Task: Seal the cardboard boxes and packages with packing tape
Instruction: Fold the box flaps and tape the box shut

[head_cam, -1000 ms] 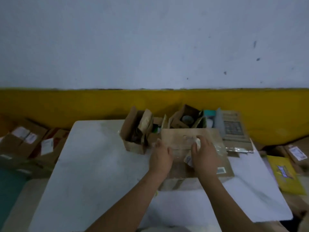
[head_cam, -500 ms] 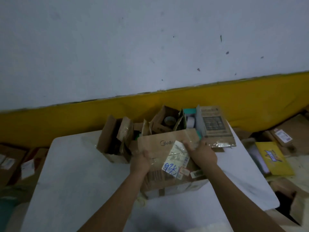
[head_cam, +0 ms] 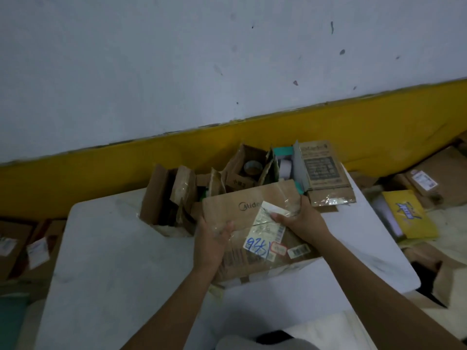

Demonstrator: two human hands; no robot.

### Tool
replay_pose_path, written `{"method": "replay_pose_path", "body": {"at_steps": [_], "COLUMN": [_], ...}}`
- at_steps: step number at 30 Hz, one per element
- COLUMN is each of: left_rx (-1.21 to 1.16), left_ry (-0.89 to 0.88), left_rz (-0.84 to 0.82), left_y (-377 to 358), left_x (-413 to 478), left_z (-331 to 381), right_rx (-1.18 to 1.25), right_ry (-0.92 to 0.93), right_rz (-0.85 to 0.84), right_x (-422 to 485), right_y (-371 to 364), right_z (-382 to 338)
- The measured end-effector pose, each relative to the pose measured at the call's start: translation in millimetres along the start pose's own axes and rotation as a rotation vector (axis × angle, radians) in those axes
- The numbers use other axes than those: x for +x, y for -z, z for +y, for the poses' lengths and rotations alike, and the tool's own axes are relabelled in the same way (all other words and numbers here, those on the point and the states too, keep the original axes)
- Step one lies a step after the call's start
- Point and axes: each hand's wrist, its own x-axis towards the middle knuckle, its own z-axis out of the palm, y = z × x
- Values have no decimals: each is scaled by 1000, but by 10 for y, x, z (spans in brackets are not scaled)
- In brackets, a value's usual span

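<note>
Dim, flat, bluish light; soft focus, wide-angle tilt throughout.

white wall [head_cam: 177,59], yellow band [head_cam: 101,173], white table [head_cam: 106,261]
</note>
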Motion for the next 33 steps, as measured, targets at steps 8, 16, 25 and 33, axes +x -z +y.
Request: {"method": "replay_pose_path", "body": {"at_steps": [8,16,25,33], "left_rx": [-74,-236,-415,-467], "left_ry": [43,277,317,326], "left_rz": [-21,-173,-392,-401], "left_y": [27,132,297,266], "left_x": [-5,17,-235,-340], "left_z": [16,18,-121,-281], "right_rx": [116,316,-483,-527], "right_ry": [-35,-173,308,256], "right_rz": [-20,-193,43,-13], "right_x": [-81,-160,-521,-564], "right_y": [67,155,-398,-803], "right_z": [-33,-59,-321,-521]}}
